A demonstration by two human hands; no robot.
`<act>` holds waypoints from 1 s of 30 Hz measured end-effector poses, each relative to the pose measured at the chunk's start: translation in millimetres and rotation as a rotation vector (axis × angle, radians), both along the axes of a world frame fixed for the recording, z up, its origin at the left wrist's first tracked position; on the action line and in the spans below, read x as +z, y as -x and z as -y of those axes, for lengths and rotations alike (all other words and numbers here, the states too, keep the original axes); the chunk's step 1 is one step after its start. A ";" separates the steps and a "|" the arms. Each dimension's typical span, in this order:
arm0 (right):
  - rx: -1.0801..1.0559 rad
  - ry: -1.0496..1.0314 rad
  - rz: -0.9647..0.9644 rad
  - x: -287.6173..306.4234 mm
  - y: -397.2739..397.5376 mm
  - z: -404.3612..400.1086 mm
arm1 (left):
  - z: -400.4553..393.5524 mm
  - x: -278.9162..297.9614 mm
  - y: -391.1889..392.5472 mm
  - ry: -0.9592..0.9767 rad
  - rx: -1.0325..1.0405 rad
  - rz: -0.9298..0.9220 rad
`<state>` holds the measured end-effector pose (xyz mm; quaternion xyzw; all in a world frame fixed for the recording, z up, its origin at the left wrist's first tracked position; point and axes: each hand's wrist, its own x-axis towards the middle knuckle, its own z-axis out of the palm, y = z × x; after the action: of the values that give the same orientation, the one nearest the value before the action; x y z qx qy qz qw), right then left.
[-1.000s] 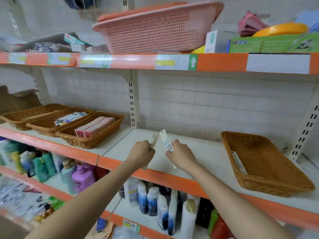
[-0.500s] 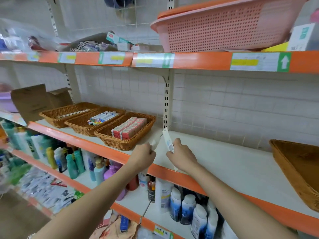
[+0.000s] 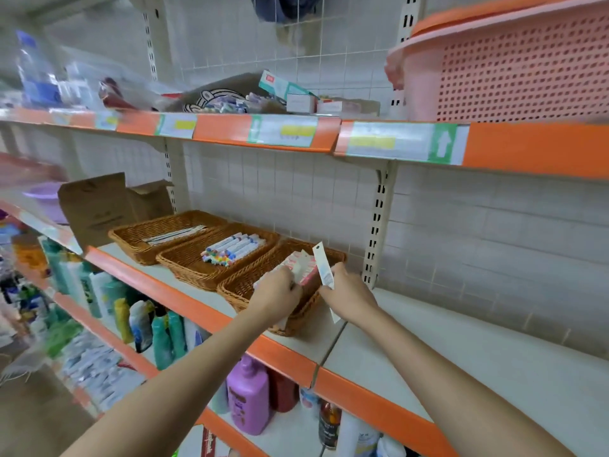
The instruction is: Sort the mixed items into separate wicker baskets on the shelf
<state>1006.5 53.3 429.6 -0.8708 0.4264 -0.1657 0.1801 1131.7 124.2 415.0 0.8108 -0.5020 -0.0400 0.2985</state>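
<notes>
Both hands are up at the middle shelf [image 3: 428,351], right over the nearest basket [image 3: 250,285]. The left hand [image 3: 280,293] is curled over that basket's near side, fingers closed on something pale and flat; only a sliver of it shows at the fingertips and below the palm, so what it is stays unclear. The right hand [image 3: 349,293] sits just beside the left, at the basket's right end, and pinches a white card pack [image 3: 323,268]. The pack stands nearly upright, hang-hole end up, its lower end poking out under the hand.

Between the two hands, pink boxes [image 3: 303,267] lie in the nearest basket, just beyond the left fingertips and touching or nearly touching the pack. Whether the pack touches the wicker cannot be told.

Beyond the left hand, the middle basket [image 3: 184,262] holds markers [image 3: 232,249] with white barrels and colored caps, lying in a row. Further out the same way, the far basket [image 3: 131,237] holds a few thin pale sticks [image 3: 174,234]. The three baskets stand side by side, rims touching or nearly so.

Past the far basket a cardboard box [image 3: 99,209] stands with flaps open. Above the right hand, on the upper shelf, sits a pink plastic crate [image 3: 514,70]. Below both forearms, bottles [image 3: 247,394] crowd the lower shelf, a purple one nearest.
</notes>
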 end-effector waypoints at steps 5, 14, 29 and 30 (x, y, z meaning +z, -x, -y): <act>0.016 -0.024 0.041 -2.7 -56.7 -2.4 | 0.7 -0.6 -58.7 0.015 0.000 -0.008; -0.070 -0.105 0.122 -13.9 -173.8 -41.5 | -31.6 3.8 -186.3 -0.037 -0.115 0.072; -0.026 -0.084 0.092 -19.3 -322.6 -20.4 | -18.3 -6.3 -331.2 -0.014 -0.087 0.011; -0.011 -0.081 0.085 -18.5 -331.8 -14.2 | -12.2 -5.2 -341.1 -0.020 -0.081 0.012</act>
<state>1338.3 67.5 411.1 -0.8526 0.4297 -0.1860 0.2322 1472.8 136.5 409.8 0.7930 -0.5357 -0.0524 0.2855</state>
